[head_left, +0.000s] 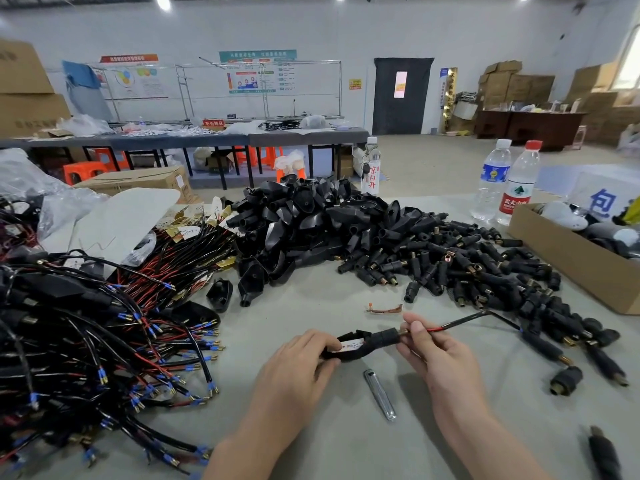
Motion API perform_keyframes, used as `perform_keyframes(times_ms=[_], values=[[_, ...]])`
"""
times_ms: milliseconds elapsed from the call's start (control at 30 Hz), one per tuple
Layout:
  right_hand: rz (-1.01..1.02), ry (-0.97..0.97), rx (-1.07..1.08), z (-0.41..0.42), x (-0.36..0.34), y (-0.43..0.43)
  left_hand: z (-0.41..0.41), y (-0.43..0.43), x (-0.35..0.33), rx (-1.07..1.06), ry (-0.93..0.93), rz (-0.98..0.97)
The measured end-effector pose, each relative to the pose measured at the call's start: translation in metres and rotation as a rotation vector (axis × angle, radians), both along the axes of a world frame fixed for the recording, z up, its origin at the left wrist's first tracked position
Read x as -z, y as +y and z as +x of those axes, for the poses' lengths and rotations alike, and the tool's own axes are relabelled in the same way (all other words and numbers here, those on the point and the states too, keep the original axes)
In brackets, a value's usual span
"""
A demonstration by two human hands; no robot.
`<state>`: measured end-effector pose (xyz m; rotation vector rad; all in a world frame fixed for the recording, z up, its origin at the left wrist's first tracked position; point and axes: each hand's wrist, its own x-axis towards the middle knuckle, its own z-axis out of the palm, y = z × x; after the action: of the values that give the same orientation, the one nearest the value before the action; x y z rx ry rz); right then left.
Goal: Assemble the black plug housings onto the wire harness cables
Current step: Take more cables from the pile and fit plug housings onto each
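Your left grip [298, 362] covers the near end of the black housing [381, 339], so that end's shape is anyone's guess. The white label [348, 347] inside it has print way too small to read. Your right grip [429, 348] pinches the red-and-black cable [464, 322] and its fingers hide where the cable enters the housing. The harness pile [86, 341] runs off the left edge, the cardboard box [571, 258] off the right, and a blurry black plug [604, 455] gets cut at the bottom. That silvery thing [379, 393] on the surface [346, 445]? Too smeared to name.
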<state>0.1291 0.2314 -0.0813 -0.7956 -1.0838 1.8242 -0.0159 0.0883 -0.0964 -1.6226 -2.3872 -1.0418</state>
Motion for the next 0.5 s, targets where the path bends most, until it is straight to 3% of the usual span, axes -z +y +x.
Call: perform_keyframes(times_ms=[133,200,300,367,500], values=[[-0.06,0.075,0.005,0.0,-0.001,-0.002,0.003,0.001,-0.001,-0.101,-0.02,0.078],[-0.124,0.159,0.018,-0.001,-0.006,-0.006,0.008,0.003,-0.007,-0.157,-0.255,0.223],[-0.189,0.298,0.01,-0.003,-0.02,-0.018,0.023,0.01,-0.022,-0.217,-0.893,0.4],[-0.194,0.346,-0.014,-0.006,-0.028,-0.032,0.037,0.013,-0.03,-0.161,-1.209,0.423],[-0.089,0.252,-0.113,-0.015,-0.033,-0.074,0.063,-0.003,-0.047,0.013,-1.247,0.52]])
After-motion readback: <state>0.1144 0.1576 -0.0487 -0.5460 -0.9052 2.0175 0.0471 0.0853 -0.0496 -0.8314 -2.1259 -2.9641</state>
